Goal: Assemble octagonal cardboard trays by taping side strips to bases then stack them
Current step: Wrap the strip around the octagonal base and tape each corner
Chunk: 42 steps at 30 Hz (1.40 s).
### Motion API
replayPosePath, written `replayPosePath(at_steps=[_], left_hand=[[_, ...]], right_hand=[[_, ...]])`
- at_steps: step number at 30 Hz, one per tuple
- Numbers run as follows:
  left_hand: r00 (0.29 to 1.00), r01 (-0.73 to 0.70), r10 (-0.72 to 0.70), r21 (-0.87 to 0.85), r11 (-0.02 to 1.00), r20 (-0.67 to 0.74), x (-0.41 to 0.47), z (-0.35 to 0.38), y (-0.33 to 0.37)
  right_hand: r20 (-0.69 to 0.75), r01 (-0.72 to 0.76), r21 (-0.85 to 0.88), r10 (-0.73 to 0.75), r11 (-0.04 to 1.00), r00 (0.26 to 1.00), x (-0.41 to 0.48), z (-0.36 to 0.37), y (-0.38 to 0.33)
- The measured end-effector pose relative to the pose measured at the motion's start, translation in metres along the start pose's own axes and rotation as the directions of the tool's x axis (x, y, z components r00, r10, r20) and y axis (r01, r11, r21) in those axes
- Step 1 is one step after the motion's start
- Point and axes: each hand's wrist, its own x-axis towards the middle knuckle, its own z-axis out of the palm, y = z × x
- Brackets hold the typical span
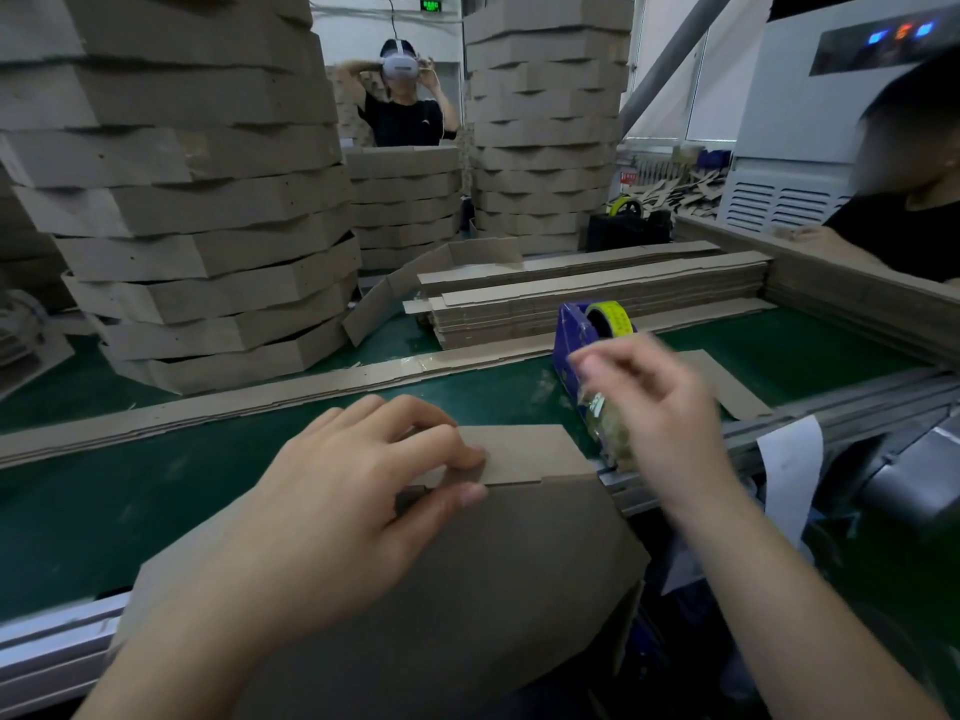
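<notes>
Head view: one half-built tray (467, 589) lay at the near edge of the surface (104, 511), its brown base tipped over the metal rail (52, 652) toward the person. One side strip (524, 454) stood along its far edge. The left hand (337, 501) rested on the base, its curled fingers (462, 452) and thumb pinching the side strip at the seam. The right hand (660, 407) hovered just beside the tray, in front of one blue tape dispenser (566, 335) carrying a yellow roll (615, 314). It was blurred, so whether its fingers held tape could not be told.

Beyond, one long strip (234, 402) lay flat across the surface, and one bent strip (395, 293) leaned behind it. One pile of flat strips (597, 298) sat just behind the dispenser. Three stacks of finished trays stood farther back: a tall left stack (182, 200), a lower middle stack (405, 205) and a tall right stack (545, 122).

The surface was a green belt. Two other people were present, one in a headset (405, 116) behind the middle stack and one in black (909, 220) at the right. A white machine (805, 122) stood behind that second person.
</notes>
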Motion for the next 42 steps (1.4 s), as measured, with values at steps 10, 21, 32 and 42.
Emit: replayPosePath(at_steps=[10, 21, 32, 42], left_hand=[[1.0, -0.012, 0.012, -0.007, 1.0, -0.004, -0.002, 0.001, 0.0], [1.0, -0.003, 0.003, -0.007, 1.0, -0.01, -0.004, 0.0, -0.001], [1.0, 0.001, -0.001, -0.012, 1.0, -0.005, -0.001, 0.001, -0.002], [1.0, 0.016, -0.016, -0.011, 1.0, -0.004, 0.0, 0.0, -0.003]], right_hand=[[-0.181, -0.519, -0.199, 0.489, 0.832, 0.853, 0.05, -0.054, 0.049], [-0.174, -0.659, 0.271, 0.709, 0.701, 0.683, 0.054, -0.044, 0.051], [-0.255, -0.365, 0.347, 0.462, 0.864, 0.849, 0.008, -0.044, 0.066], [-0.402, -0.189, -0.243, 0.078, 0.951, 0.912, -0.015, -0.035, 0.039]])
